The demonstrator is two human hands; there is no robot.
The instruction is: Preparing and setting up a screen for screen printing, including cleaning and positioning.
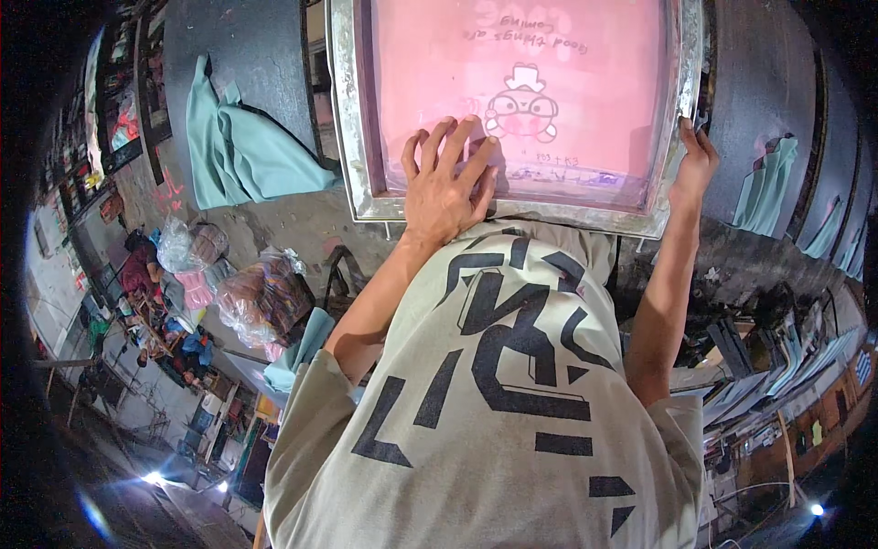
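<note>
A screen printing frame (676, 101) with a metal rim and pink mesh (430, 46) lies in front of me. The mesh carries a cartoon face design (523, 108) with glasses and a hat, plus some lettering. My left hand (446, 183) reaches over the near rim, fingers spread and tips on or just above the mesh beside the cartoon. My right hand (692, 165) grips the frame's right side near its front corner, fingers around the outer edge. Purple ink-like smears (599, 176) run along the mesh's near edge. What lies beneath the frame is mostly hidden.
Pale green fabric pieces drape over dark boards to the left (233, 151) and right (768, 188). Behind on the left are plastic-wrapped bundles (265, 297) and other people (142, 265). More boards with green fabric (777, 366) stand at the lower right.
</note>
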